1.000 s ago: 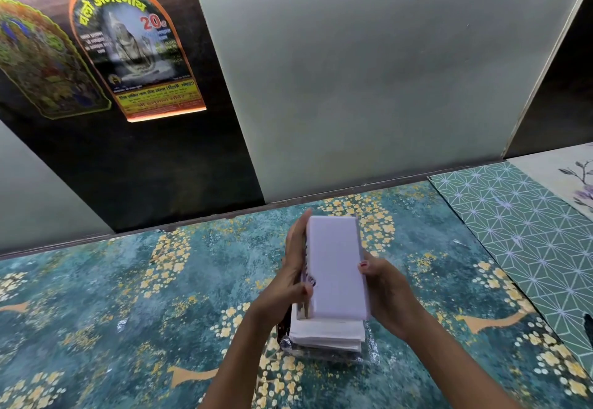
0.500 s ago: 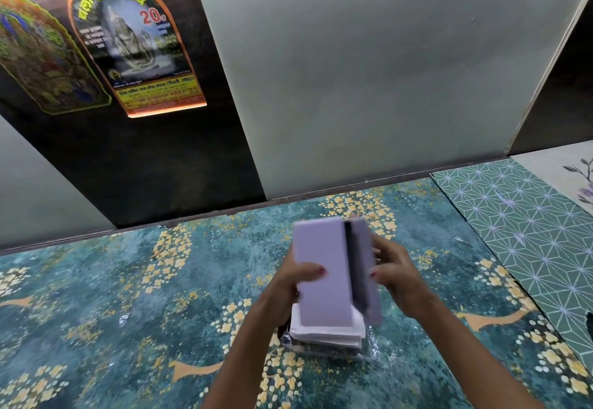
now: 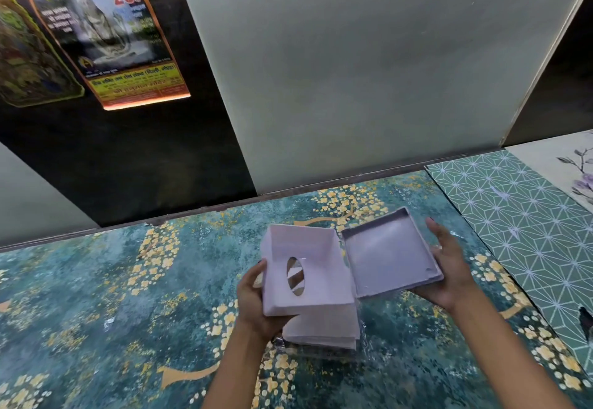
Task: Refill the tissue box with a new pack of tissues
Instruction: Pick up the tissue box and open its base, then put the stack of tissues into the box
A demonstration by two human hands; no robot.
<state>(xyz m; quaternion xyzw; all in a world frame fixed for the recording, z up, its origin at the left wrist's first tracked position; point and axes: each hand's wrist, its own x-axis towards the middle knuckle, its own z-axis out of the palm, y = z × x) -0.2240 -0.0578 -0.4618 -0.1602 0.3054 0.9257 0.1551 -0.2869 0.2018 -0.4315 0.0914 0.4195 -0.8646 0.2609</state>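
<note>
Now, with the left hand (image 3: 253,296) gripping the slotted tissue-box shell (image 3: 305,274) and the right hand (image 3: 449,267) gripping its shallow base (image 3: 390,253), keep both apart and lower the shell squarely over the tissue stack (image 3: 324,328) directly beneath them.

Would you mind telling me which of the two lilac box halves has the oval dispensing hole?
The deeper half, held by the left hand, has the oval hole. The shallower half in the right hand has a plain, unbroken panel.

Poster (image 3: 106,36): red "20" legible, rest unclear.
</note>
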